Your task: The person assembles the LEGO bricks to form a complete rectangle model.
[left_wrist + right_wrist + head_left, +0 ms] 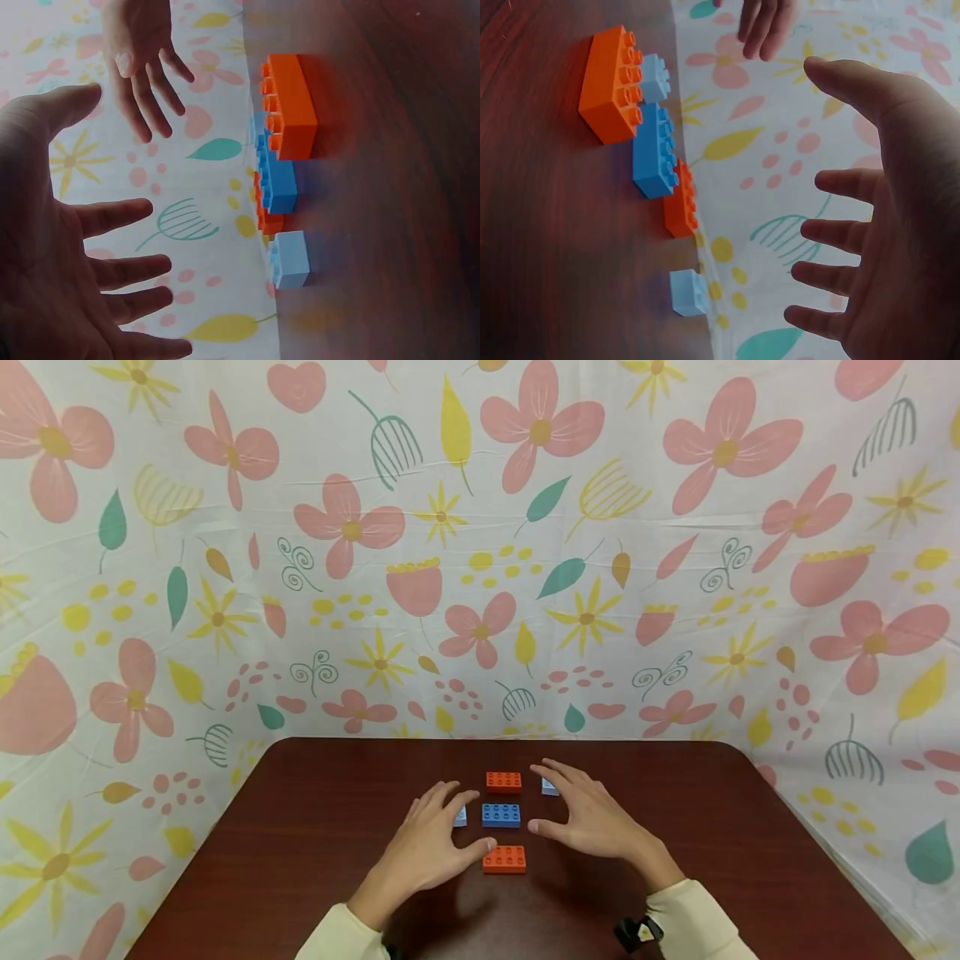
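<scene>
Five bricks (501, 816), lower centre, look light and stiff, best pinched by opposite sides; left hand (431, 846) and right hand (592, 814) spread wide, holding nothing.

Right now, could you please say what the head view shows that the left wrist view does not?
Only the head view shows two cream fabric sleeves, a black device by the right one, and the dark brown table's rounded far corners.

Only the left wrist view shows the whole left pale blue plastic brick; the left grip partly hides it in the head view.

Both show two orange plastic bricks, a blue plastic brick, part of the right pale blue brick, flowered white cloth and the right grip.
</scene>
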